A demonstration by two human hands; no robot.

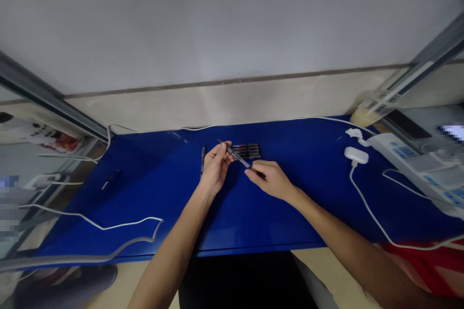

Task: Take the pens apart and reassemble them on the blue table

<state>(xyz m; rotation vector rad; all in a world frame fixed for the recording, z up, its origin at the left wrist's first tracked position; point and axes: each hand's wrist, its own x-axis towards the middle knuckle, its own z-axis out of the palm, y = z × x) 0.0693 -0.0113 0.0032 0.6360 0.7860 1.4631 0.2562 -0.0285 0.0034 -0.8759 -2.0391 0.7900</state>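
Note:
Between my two hands a pen [241, 160] with a clear barrel and dark ends is held at a slant, its tip pointing up and left. The fingers of my left hand [216, 164] pinch it near the tip. My right hand [271, 177] grips its dark rear end. Just behind the hands, several dark pens [250, 148] lie side by side on the blue table [152, 178], partly hidden by my left hand. Left of my left hand lies another dark pen [202, 159], lengthwise.
A further dark pen [110, 179] lies at the table's left. White cables [123, 224] cross the left side. On the right are a white earbud case [356, 155] on a cable, a crumpled tissue [357, 136] and a white-and-blue package [416, 166]. A wall stands behind.

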